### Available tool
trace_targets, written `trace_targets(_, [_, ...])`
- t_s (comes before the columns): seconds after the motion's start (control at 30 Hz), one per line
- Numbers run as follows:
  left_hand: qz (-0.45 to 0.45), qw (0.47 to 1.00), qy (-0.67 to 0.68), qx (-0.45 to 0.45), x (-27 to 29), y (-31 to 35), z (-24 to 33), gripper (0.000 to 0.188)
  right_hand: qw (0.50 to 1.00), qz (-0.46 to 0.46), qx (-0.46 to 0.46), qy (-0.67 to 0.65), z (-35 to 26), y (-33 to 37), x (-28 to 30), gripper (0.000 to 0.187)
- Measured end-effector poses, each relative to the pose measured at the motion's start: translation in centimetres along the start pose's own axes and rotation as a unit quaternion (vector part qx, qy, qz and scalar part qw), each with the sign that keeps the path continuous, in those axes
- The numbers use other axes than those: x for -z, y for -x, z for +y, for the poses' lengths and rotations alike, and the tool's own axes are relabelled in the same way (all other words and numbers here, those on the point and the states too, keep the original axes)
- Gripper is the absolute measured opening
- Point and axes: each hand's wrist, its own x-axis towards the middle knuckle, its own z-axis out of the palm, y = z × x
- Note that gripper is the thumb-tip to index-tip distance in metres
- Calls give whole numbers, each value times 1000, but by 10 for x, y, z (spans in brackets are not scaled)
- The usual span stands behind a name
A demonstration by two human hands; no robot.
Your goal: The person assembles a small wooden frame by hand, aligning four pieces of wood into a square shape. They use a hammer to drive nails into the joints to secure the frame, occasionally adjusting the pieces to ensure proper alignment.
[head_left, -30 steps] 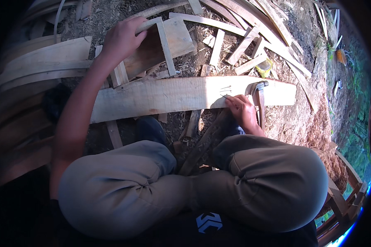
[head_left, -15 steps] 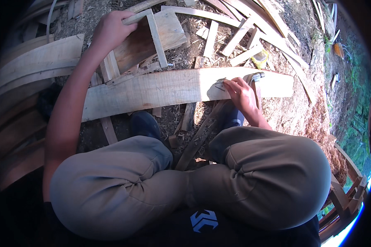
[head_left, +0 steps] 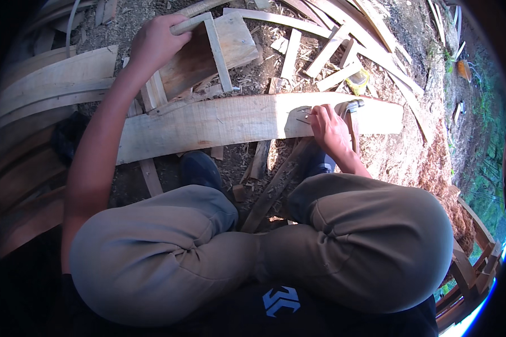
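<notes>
My left hand (head_left: 158, 44) is closed on the edge of a wooden box (head_left: 237, 40) made of boards, gripping a thin strip at its upper corner. The box leans beyond a long pale plank (head_left: 208, 122) that lies crosswise in front of my feet. Over the sunlit right part of that plank, my right hand (head_left: 333, 133) has its fingers drawn together. Several thin nails (head_left: 301, 115) lie on the plank beside its fingertips; whatever the fingers hold is too small to make out. A hammer (head_left: 352, 117) rests on the plank just right of this hand.
Wood strips (head_left: 326, 50) and shavings are strewn over the ground beyond the plank. A yellowish bag (head_left: 358, 82) lies among them. Curved boards (head_left: 56, 76) are stacked at the left. My shoes (head_left: 200, 170) are close to the plank's near edge.
My right hand has shifted slightly right, away from the nails, and its fingers have curled in more. My left hand keeps its hold on the box. The view has shifted a little.
</notes>
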Motion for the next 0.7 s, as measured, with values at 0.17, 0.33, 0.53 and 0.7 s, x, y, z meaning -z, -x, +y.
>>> trace_targets(0.17, [-38,998,-44,-6,3,-3,8,46,976,3,-149,-160,-17,-4,7,13])
trace_targets(0.33, [-46,995,-86,-7,1,-3,9,49,888,-32,-246,-386,-35,-8,7,29])
trace_targets(0.53, [114,974,118,-157,29,16,36,38,755,-113,-345,-547,-40,-11,11,29])
trace_targets(0.7, [169,896,301,-281,56,57,76,29,652,-97,-384,-647,-45,-10,15,22])
